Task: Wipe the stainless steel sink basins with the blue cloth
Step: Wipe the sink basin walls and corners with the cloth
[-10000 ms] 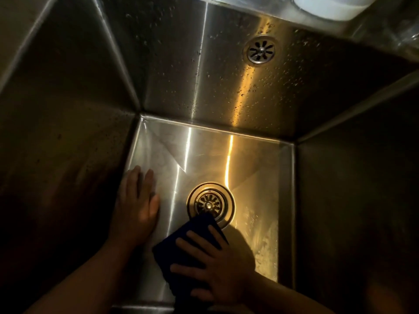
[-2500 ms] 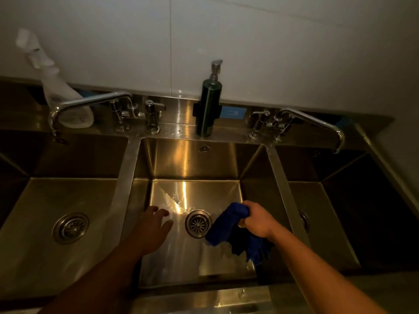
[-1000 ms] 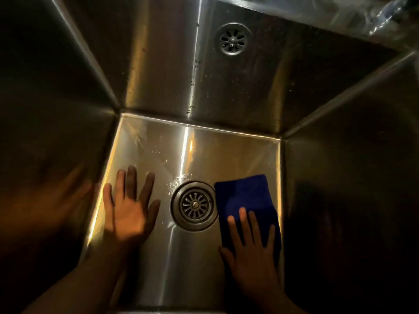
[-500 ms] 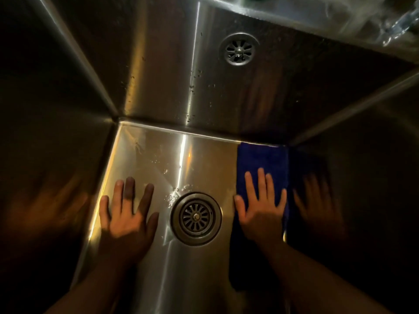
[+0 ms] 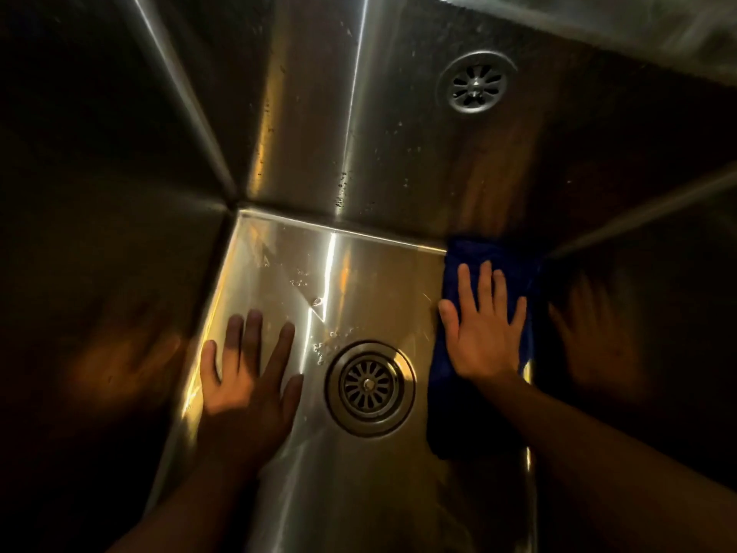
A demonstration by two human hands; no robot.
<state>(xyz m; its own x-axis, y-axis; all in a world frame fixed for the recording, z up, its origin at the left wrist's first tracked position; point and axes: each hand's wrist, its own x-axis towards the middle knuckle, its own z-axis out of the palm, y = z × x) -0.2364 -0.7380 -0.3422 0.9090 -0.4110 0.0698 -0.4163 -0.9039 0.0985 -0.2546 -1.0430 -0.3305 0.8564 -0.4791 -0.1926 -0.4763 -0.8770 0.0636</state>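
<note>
Inside a brushed steel sink basin, the right hand, grip spread flat, presses a fuzzy blue cloth into the far right corner. The left hand lies spread on bare floor, left of the round slotted drain.

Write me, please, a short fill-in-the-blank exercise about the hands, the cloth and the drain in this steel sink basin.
1. The folded cloth under the flat right hand is ____ in colour.
2. The left hand rests flat on the bare stainless steel basin floor, to the ____ of the round metal floor drain.
3. The cloth reaches the basin's far ____ corner.

Missing words: blue; left; right.
</note>
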